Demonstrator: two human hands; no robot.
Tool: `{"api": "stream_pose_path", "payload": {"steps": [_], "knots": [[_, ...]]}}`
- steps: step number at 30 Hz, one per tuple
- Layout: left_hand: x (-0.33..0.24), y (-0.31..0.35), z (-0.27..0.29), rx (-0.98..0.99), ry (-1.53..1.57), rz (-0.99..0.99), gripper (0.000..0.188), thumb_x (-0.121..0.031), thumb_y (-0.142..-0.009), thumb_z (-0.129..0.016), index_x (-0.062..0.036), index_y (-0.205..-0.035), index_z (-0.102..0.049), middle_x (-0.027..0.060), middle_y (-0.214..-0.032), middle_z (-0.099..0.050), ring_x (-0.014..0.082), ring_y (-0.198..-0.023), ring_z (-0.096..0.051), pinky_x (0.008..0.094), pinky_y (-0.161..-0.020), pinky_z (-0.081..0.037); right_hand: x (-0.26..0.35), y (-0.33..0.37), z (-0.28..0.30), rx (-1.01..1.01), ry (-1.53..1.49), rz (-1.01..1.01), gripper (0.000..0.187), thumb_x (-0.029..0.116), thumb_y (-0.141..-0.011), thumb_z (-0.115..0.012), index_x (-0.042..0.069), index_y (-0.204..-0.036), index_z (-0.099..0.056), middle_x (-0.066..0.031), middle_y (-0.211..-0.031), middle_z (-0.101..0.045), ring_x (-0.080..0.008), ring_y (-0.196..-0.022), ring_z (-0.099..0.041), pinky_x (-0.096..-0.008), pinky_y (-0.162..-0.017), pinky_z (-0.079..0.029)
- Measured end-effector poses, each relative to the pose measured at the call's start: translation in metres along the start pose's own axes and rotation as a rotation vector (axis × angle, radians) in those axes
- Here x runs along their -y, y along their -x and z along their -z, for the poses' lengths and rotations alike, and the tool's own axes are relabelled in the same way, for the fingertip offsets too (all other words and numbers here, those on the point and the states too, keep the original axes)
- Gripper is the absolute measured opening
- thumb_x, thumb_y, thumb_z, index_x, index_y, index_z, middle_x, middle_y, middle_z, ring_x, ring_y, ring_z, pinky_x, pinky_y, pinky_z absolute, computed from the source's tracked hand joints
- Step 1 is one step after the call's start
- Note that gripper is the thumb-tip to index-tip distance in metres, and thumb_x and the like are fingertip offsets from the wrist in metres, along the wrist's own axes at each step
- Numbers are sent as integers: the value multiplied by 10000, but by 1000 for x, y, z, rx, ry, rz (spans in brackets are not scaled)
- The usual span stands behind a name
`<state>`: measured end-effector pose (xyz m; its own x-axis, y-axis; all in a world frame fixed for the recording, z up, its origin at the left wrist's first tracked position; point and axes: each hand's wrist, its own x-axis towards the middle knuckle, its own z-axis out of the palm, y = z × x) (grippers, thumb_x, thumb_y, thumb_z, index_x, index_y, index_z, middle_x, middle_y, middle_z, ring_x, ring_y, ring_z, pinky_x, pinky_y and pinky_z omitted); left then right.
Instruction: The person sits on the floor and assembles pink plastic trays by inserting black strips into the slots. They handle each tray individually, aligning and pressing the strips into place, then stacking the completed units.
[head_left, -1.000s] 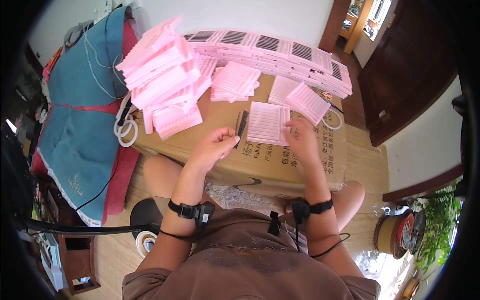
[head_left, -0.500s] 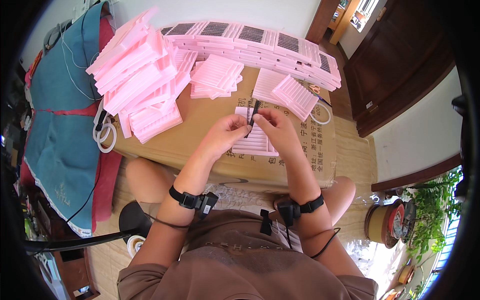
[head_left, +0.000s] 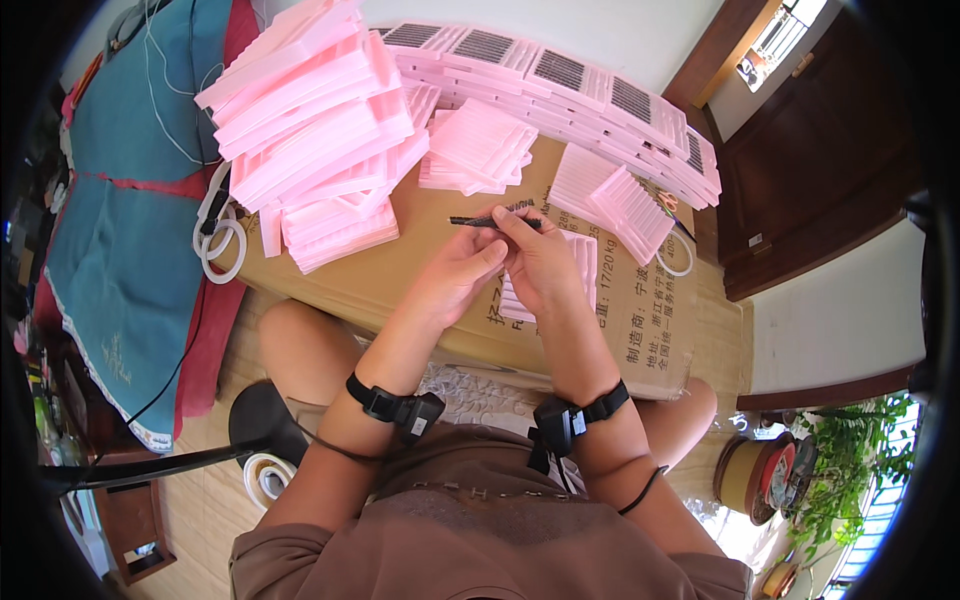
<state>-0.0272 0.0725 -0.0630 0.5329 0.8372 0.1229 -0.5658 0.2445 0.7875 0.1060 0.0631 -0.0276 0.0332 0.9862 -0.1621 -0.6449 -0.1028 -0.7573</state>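
A thin black strip with a fine, ragged edge lies crosswise between my hands, above the cardboard box. My right hand is closed, pinching the strip's right part between thumb and fingers. My left hand is curled just below the strip's left part, its fingertips against it and its thumb by my right palm; its fingers are partly hidden. Under my right hand lies a pink ridged tray, partly covered by that hand. What the strip is exactly, I cannot tell.
The cardboard box serves as a table. A tall leaning pile of pink trays stands at left, with a smaller stack beside it. Trays filled with black strips line the back. Scissors and a white ring lie at right.
The black strip has turned from nearly upright to crosswise and moved left, off the pink tray. My hands have come closer together, the right one rolling inward. The whole view has shifted.
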Motion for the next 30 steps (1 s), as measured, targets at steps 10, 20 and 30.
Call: {"api": "stream_pose_path", "payload": {"steps": [10,20,30], "knots": [[2,-7,5,-106,217,-130,536,-376,-1109,-477,-47,-1530,-442,101,-1354,-606,187,-1224,-575,367,-1047,-461,-7,-2,-8,-252,278,204,190,168,-935,-783,50,-858,-655,-60,-836,-736,-93,-722,-670,-222,-640,-496],[-21,0,0,-321,-126,89,274,-330,-1064,-592,-60,-1035,-626,-59,-713,-415,80,-608,-392,263,-582,-341,16,25,11,-117,1223,620,137,109,-902,-781,-6,-931,-712,-75,-862,-758,-131,-739,-712,-288,-670,-562],[-20,-2,-7,-308,-315,241,192,-261,-1016,-669,-113,-899,-641,-106,-636,-428,35,-493,-344,249,-490,-263,19,39,25,-1,1461,901,162,127,-854,-807,35,-980,-761,-92,-897,-746,-201,-740,-715,-327,-647,-556]]}}
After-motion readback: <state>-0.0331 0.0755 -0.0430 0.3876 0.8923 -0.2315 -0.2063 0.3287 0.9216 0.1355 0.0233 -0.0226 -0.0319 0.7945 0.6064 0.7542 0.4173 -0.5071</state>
